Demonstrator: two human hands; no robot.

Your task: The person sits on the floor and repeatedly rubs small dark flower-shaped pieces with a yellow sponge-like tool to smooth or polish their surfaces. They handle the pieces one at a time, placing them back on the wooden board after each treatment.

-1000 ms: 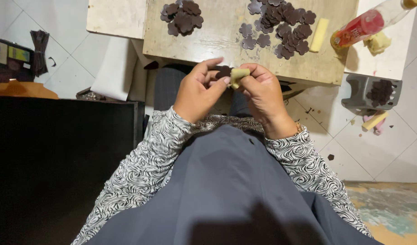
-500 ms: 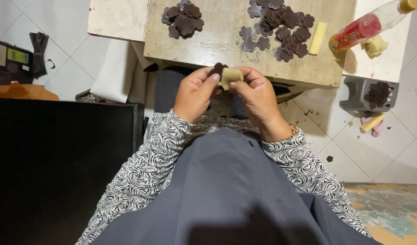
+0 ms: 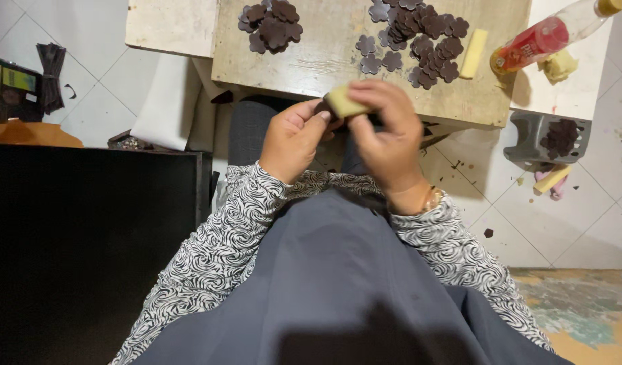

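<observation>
Pale yellow block [image 3: 342, 103], small and rectangular; tilted, pinched between fingertips just below the wooden board's [image 3: 324, 64] near edge.

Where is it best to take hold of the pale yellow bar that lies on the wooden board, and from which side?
Judging by its shape, grip the pale yellow bar across its two long sides, near the middle, coming from above. It lies flat on the wooden board, slightly tilted. Its right side is free toward the red bottle, but dark flower-shaped pieces lie close on its left, so keep that finger tight.
</observation>
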